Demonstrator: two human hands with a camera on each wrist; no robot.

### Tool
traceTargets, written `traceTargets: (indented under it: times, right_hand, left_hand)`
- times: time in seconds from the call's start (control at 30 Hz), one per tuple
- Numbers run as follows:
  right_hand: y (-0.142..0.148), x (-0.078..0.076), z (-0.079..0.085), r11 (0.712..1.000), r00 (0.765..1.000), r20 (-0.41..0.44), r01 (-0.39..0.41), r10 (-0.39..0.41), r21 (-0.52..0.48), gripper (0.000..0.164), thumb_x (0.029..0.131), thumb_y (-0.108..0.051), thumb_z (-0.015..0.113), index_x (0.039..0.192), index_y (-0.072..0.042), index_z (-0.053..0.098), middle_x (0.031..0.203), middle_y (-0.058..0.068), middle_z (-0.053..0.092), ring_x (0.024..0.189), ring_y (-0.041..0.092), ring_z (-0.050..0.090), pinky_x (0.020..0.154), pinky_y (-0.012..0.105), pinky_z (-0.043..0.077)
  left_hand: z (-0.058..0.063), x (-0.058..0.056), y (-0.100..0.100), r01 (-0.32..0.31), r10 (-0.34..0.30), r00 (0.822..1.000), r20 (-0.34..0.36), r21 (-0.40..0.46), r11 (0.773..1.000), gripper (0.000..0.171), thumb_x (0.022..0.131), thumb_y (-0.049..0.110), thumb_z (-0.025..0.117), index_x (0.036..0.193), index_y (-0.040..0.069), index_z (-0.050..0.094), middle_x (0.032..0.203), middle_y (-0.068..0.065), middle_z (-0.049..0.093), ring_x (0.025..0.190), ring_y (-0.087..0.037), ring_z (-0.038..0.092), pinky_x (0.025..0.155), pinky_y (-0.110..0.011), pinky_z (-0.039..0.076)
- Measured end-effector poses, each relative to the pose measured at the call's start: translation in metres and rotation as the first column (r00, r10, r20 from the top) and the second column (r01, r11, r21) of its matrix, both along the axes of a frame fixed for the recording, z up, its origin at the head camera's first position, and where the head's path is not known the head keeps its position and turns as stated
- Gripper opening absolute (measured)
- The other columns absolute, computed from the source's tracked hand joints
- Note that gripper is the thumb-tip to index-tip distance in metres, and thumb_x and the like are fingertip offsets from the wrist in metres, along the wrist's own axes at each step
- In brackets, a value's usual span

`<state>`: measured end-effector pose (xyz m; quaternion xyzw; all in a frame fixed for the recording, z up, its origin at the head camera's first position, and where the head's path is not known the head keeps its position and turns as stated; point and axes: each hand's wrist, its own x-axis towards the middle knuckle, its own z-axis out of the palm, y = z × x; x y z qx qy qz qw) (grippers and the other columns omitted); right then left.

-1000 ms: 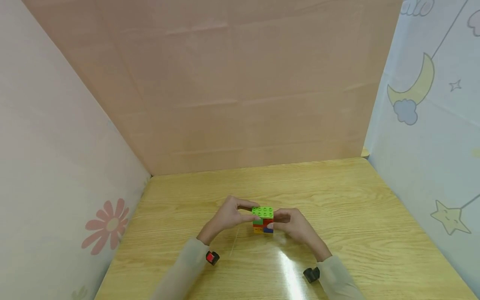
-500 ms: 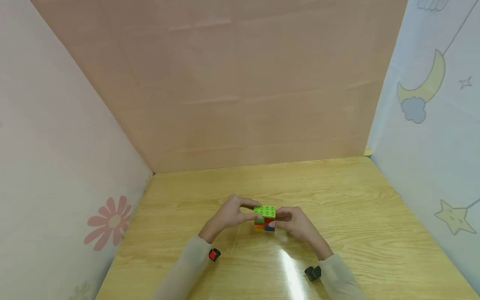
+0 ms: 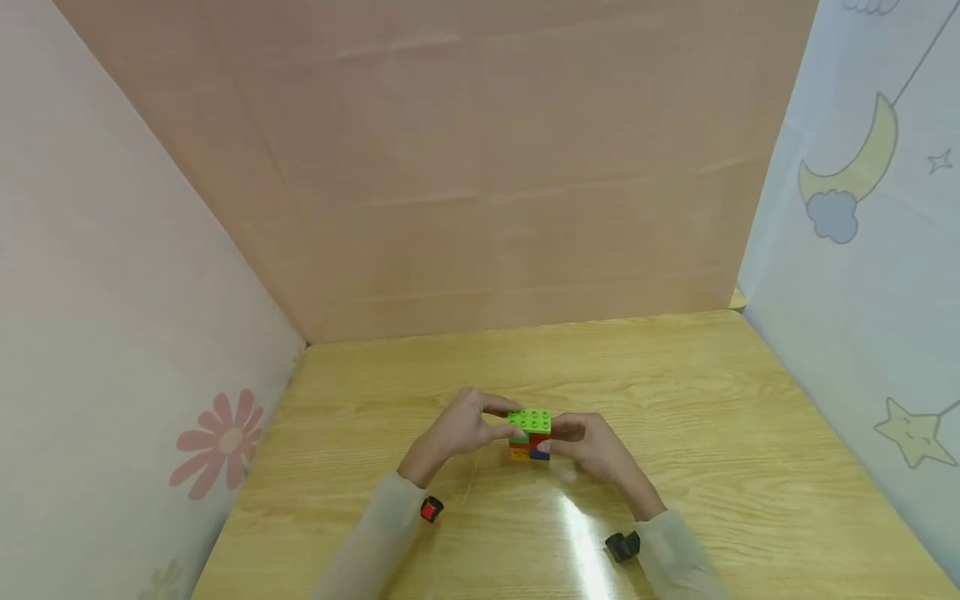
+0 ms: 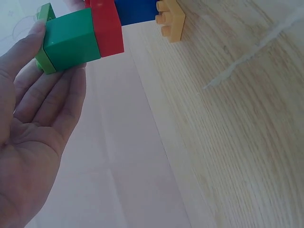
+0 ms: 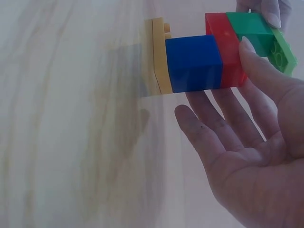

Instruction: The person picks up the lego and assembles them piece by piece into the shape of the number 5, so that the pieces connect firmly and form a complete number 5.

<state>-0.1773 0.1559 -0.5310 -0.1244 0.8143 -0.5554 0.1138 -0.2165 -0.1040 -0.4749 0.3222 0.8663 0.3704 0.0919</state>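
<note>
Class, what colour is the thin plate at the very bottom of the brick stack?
Yellow thin plastic plate, clearest in the right wrist view.

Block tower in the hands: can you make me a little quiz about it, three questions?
1. True or false: both hands hold the block tower.
2. Which colour is the studded plate on top in the head view? A green, B white, C black.
3. Fill in: in the right wrist view, the blue block sits between the red block and the ____ plate.

Key: 1 true: the left hand and the right hand pinch it from opposite sides over the wooden table. 2 A. 3 yellow.
</note>
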Motion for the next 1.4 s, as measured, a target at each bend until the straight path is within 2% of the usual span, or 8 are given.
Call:
traceTargets:
  times: [0.3,0.5,0.77,0.93,1.2,1.4]
  right_hand:
    - [0.0,-0.001,-0.003,0.998,0.999,0.035,-0.024,0.026,-0.053,0.031,0.094,-0.029,0.081,0.119,-0.01,0.078,0.121,0.012,0.078,0.11,0.024,0.076,0.092,0.032,0.063]
    - [0.001,-0.002,-0.003,0.999,1.0,-0.021,-0.015,0.014,-0.029,0.031,0.094,-0.029,0.081,0.119,-0.011,0.078,0.119,0.009,0.078,0.108,0.023,0.076,0.095,0.036,0.062]
    - [0.0,-0.001,-0.004,0.998,1.0,0.015,-0.025,0.026,-0.057,0.033,0.094,-0.031,0.08,0.12,-0.011,0.077,0.123,0.013,0.077,0.113,0.029,0.076,0.094,0.04,0.063]
    - [0.003,-0.002,-0.002,0.998,1.0,-0.009,-0.026,0.025,-0.051,0.031,0.095,-0.027,0.08,0.12,-0.008,0.077,0.121,0.014,0.077,0.111,0.029,0.076,0.093,0.039,0.063]
    - [0.004,-0.002,-0.002,0.998,1.0,0.02,-0.02,0.021,-0.06,0.03,0.094,-0.029,0.081,0.119,-0.011,0.078,0.121,0.011,0.077,0.112,0.029,0.076,0.094,0.039,0.063]
    - [0.003,-0.002,0.0,0.999,1.0,0.024,-0.009,0.01,-0.05,0.031,0.094,-0.029,0.081,0.118,-0.01,0.078,0.123,0.014,0.076,0.113,0.031,0.075,0.094,0.041,0.063]
  left_hand:
    - [0.002,0.002,0.001,-0.017,0.017,0.999,0.05,-0.017,1.0,0.038,0.092,0.033,0.082,0.125,0.014,0.078,0.124,-0.007,0.078,0.114,-0.025,0.076,0.096,-0.048,0.063]
    - [0.009,0.001,0.004,-0.023,0.025,0.998,0.05,-0.036,0.999,0.039,0.092,0.034,0.082,0.125,0.014,0.078,0.123,-0.008,0.078,0.115,-0.027,0.076,0.097,-0.049,0.062]
    - [0.015,0.004,0.005,-0.037,0.041,0.997,0.063,-0.055,0.998,0.039,0.092,0.032,0.083,0.125,0.012,0.078,0.123,-0.007,0.078,0.114,-0.025,0.076,0.096,-0.049,0.062]
    - [0.016,0.003,0.008,-0.026,0.029,0.998,0.052,-0.056,0.998,0.039,0.091,0.031,0.083,0.124,0.011,0.078,0.123,-0.009,0.078,0.114,-0.027,0.076,0.098,-0.05,0.061]
    - [0.021,0.002,0.01,-0.007,0.009,1.0,0.024,-0.091,0.996,0.039,0.091,0.03,0.083,0.124,0.011,0.078,0.12,-0.007,0.079,0.111,-0.024,0.077,0.093,-0.037,0.064]
    - [0.022,0.001,0.011,-0.015,0.019,0.999,0.033,-0.107,0.994,0.04,0.09,0.03,0.083,0.125,0.011,0.078,0.12,-0.008,0.079,0.111,-0.024,0.077,0.093,-0.039,0.064]
